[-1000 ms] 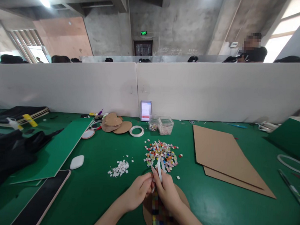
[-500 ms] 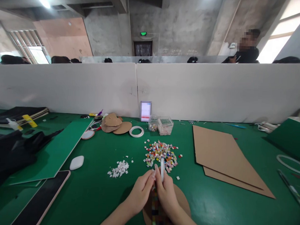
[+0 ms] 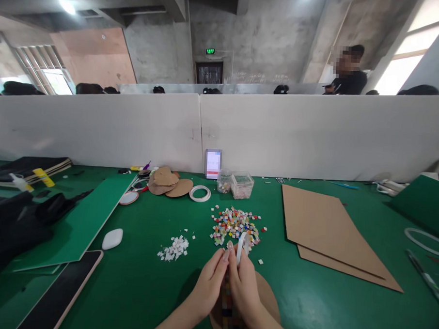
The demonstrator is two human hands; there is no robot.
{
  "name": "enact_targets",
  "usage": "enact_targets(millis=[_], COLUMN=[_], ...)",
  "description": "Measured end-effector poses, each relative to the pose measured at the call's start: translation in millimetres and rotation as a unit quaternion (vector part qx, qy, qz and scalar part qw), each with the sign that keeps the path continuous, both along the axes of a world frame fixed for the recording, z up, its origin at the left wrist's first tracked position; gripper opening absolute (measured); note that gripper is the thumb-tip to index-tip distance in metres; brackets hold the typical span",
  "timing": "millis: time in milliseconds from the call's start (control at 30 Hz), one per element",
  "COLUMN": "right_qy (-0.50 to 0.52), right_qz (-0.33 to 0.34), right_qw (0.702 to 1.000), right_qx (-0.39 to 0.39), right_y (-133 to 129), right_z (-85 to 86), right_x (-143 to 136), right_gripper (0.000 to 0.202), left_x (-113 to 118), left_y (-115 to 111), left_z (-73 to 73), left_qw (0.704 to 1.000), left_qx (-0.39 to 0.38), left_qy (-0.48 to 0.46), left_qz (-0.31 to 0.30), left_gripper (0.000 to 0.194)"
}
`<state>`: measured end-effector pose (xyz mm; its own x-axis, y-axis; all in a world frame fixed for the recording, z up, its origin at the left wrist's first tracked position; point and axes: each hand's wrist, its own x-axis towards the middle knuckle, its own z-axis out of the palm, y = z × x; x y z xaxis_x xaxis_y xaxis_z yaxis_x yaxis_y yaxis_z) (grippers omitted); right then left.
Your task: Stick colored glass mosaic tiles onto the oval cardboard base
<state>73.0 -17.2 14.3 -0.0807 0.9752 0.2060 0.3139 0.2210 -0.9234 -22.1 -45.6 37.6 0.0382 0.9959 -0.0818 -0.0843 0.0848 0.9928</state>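
My left hand [image 3: 210,280] and my right hand [image 3: 244,284] meet at the fingertips in front of a pile of coloured mosaic tiles [image 3: 235,222]. A curved white band [image 3: 240,252] rises from the fingers of my right hand. My left fingers are closed in a pinch against the right ones; what they grip is hidden. Below both hands runs a strip of coloured mosaic squares [image 3: 228,305], partly covered by the hands. Under it lies a round cardboard disc [image 3: 268,295]. Whether the white band and the mosaic strip are joined, I cannot tell.
White paper bits [image 3: 174,249] lie left of the tiles. Behind stand a clear box [image 3: 242,185], a phone [image 3: 212,163] and a white ring [image 3: 200,193]. Cardboard sheets [image 3: 319,222] lie right; a white case [image 3: 112,238] is left. Beyond the partition [image 3: 297,134] stands a person [image 3: 350,82].
The white band above my right hand has tilted and now shows as a wider curve. Both hands stay together in almost the same place. The person behind the partition has moved left.
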Motion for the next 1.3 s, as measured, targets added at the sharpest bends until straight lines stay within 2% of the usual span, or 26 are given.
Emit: enact_targets(millis=[133,300,467,600,733,867,933,1133,1300], right_qy=[0.024,0.077,0.133,0.176,0.205,0.239,0.245,0.265,0.228], right_qz=[0.001,0.022,0.043,0.038,0.053,0.148,0.169,0.153,0.136], right_qw=[1.000,0.997,0.987,0.976,0.962,0.937,0.927,0.911,0.933], right_qx=[0.000,-0.023,-0.076,-0.124,-0.172,-0.208,-0.229,-0.276,-0.242], right_y=[-0.4,-2.7,-5.4,-3.9,-0.7,-1.1,-2.3,-3.5,-0.6], right_z=[-0.9,1.6,13.7,22.3,26.8,32.8,35.1,33.5,28.3], right_x=[-1.4,-2.1,-2.0,-0.4,2.0,4.9,7.1,15.4,18.1], right_gripper=[0.031,0.033,0.035,0.039,0.037,0.032,0.029,0.017,0.022], left_x=[-0.6,2.0,2.4,-4.6,-16.0,-21.7,-21.9,-21.4,-22.1], left_y=[-1.6,-1.7,-2.4,2.2,9.2,12.2,12.4,12.6,12.7], left_z=[0.4,6.4,4.2,0.2,1.4,6.9,10.3,18.5,20.4], left_qw=[0.999,0.995,0.998,0.997,0.994,0.995,0.998,0.995,0.991], left_qx=[-0.003,0.045,0.046,0.027,0.031,0.036,0.016,-0.061,-0.086], left_qy=[0.042,0.082,0.038,-0.008,0.009,0.048,0.042,-0.057,-0.083], left_qz=[0.013,0.014,0.025,0.075,0.100,0.076,0.048,-0.050,-0.063], left_gripper=[0.036,0.032,0.031,0.033,0.037,0.036,0.037,0.038,0.038])
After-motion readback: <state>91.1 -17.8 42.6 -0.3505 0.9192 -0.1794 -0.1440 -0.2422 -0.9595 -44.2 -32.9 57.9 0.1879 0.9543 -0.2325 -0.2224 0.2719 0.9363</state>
